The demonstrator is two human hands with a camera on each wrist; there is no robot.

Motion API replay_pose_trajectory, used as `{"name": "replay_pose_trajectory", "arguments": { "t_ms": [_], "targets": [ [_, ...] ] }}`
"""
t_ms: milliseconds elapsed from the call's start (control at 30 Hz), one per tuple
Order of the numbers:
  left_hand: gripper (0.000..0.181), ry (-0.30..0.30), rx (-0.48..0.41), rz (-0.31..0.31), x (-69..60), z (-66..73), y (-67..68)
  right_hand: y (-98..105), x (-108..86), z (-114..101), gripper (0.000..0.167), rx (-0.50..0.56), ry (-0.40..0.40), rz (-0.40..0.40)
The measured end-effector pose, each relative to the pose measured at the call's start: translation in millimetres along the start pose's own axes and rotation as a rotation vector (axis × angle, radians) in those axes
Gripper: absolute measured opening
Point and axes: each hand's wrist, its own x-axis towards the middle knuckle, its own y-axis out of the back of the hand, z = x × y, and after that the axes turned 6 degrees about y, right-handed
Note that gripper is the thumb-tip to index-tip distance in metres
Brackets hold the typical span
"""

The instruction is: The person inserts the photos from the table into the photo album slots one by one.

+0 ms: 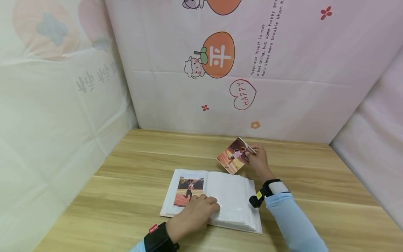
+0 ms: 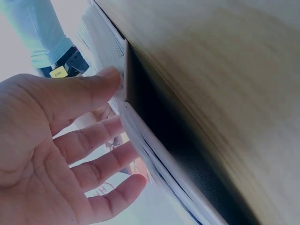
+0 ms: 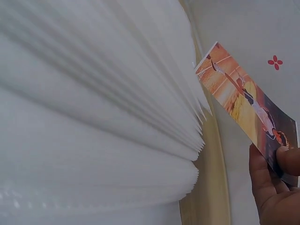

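An opened photo album (image 1: 231, 199) lies on the wooden table, its right side a thick stack of clear sleeves. On its left page is a photo of a runner (image 1: 190, 187). My left hand (image 1: 196, 213) rests over the album's middle fold; in the left wrist view its thumb and fingers (image 2: 93, 180) are spread and loosely bent at the album's lower edge. Beyond the album's top edge, my right hand (image 1: 259, 162) pinches a small stack of photos (image 1: 234, 155) by one end, thumb on the face. The top photo (image 3: 248, 103) shows a person running on a track.
The wooden table (image 1: 119, 196) reaches to a white printed cloth (image 1: 170, 94) hanging at the back. More white cloth (image 1: 63, 115) hangs along the left side, and another sheet (image 1: 374, 133) hangs on the right.
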Motion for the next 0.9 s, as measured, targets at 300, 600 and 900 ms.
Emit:
{"name": "replay_pose_trajectory", "arguments": {
  "t_ms": [300, 600, 900],
  "targets": [
    [0.032, -0.003, -0.01, 0.003, -0.8, -0.4, -0.1, -0.8, -0.4, -0.5, 0.028, 0.045, -0.021, -0.052],
    [0.033, -0.003, -0.008, -0.001, 0.0, -0.1, 0.5, -4.8, 4.9, -1.6, 0.028, 0.073, 0.003, -0.012],
    [0.049, -0.02, 0.05, -0.028, 0.7, 2.6, 3.4, -14.7, 4.8, -2.9, 0.028, 0.069, -0.002, -0.008]
  ]
}}
